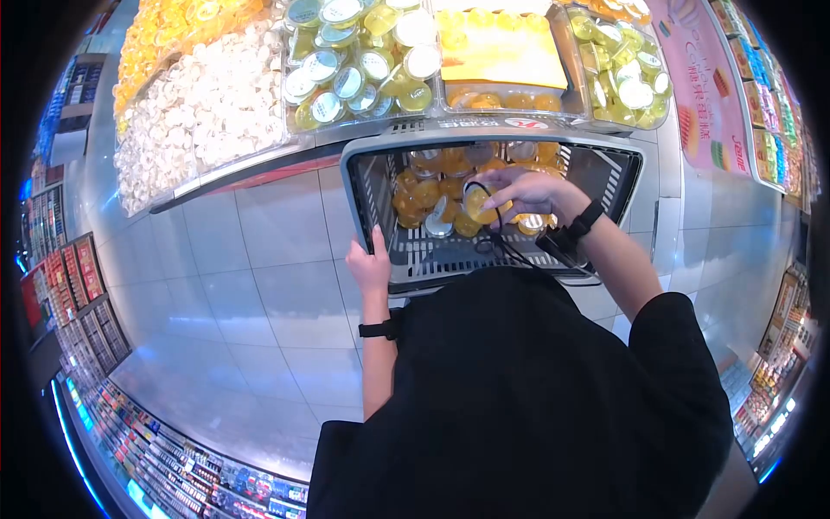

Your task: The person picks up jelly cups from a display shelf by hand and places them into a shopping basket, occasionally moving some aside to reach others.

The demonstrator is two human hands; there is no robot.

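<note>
A grey shopping basket with slotted dark walls is in front of me, several yellow jelly cups with round lids lying inside. At its left side, my left hand is closed on the basket's edge; some of its fingers are hidden. Over the middle of the basket, my right hand pinches one yellow jelly cup between thumb and fingers. A thin black cable loops by that hand and hangs into the basket.
Beyond the basket stands a display with bins of white wrapped sweets, green jelly cups and a yellow box. A pink sign is at the right. Tiled floor spreads left; stocked shelves line the edges.
</note>
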